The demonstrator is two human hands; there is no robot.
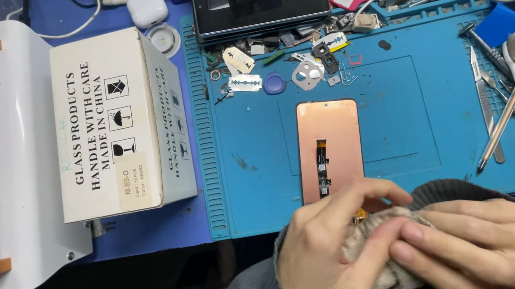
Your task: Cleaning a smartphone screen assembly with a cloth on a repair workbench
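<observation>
On the cluttered blue repair mat (413, 160), the left hand (331, 250) and right hand (476, 244) are both gripping a fuzzy beige cloth (375, 243) at the near edge, just touching the copper-backed phone screen (331, 146), so probably worth going gentle near that flex cable (322, 168).

Copper screen panel (331, 146) bottom hidden behind hands.
</observation>
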